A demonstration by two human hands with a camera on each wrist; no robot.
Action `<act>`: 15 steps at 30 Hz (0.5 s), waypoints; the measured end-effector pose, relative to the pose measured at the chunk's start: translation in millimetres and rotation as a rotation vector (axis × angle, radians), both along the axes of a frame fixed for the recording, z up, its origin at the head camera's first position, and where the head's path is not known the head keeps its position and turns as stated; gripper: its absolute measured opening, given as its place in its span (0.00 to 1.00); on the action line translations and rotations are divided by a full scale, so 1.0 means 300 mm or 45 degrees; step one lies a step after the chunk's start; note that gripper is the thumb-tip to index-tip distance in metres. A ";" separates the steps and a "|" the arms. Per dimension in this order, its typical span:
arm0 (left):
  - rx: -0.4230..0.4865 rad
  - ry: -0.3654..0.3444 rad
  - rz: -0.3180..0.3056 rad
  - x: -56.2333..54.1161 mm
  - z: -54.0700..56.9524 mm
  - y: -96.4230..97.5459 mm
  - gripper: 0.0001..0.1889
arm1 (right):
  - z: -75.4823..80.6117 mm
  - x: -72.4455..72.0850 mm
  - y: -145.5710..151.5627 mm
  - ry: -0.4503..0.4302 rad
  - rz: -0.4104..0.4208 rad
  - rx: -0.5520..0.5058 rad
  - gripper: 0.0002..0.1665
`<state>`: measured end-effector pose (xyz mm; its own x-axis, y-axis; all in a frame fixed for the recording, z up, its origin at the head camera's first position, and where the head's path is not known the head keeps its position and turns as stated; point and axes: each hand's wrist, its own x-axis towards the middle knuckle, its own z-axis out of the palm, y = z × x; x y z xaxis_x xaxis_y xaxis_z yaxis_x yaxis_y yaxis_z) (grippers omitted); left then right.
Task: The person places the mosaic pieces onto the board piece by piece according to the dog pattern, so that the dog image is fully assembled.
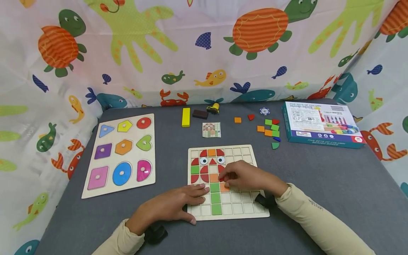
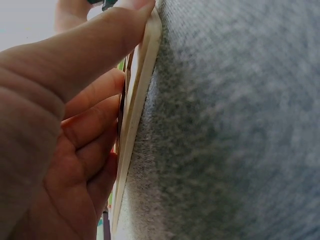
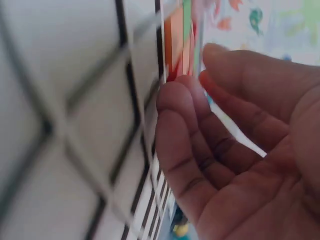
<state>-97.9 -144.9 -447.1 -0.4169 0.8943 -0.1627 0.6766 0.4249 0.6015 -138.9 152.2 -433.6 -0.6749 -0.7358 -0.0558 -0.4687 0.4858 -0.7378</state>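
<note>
A wooden grid board (image 1: 236, 210) lies on the grey table with an owl-like pattern of red, green and orange pieces and two eye pieces set in it. My left hand (image 1: 173, 202) rests on its near left corner, fingers extended over the squares and thumb at the edge; the left wrist view shows this thumb (image 2: 100, 45) along the rim. Over the middle of the board, my right hand (image 1: 247, 177) has its fingers bent down, holding a small red piece (image 1: 221, 179) at a square beside an orange tile (image 1: 214, 177). Fingers partly hide that piece.
Left stands a knobbed shape puzzle (image 1: 151, 177). Behind the board lie a pattern card (image 1: 211, 130), a yellow block (image 1: 186, 117), a dark brown block (image 1: 200, 114) and a small yellow-black toy (image 1: 213, 108). Loose coloured pieces (image 1: 268, 132) and a boxed set (image 1: 322, 124) are at right.
</note>
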 end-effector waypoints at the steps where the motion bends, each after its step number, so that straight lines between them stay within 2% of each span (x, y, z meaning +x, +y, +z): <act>1: 0.001 0.000 -0.001 0.000 0.000 0.000 0.37 | 0.002 -0.010 0.013 -0.042 -0.023 -0.024 0.09; 4: 0.001 0.003 -0.006 0.001 -0.001 0.000 0.37 | 0.004 -0.047 0.066 -0.147 -0.128 -0.089 0.12; 7: 0.004 0.000 -0.005 0.000 -0.002 -0.002 0.38 | -0.005 -0.091 0.135 -0.174 -0.264 -0.142 0.13; 10: 0.012 0.004 -0.007 0.000 -0.004 -0.003 0.38 | -0.019 -0.134 0.214 -0.114 -0.415 -0.141 0.14; 15: 0.026 0.016 -0.012 0.001 -0.004 -0.004 0.37 | -0.021 -0.187 0.332 -0.002 -0.677 -0.053 0.16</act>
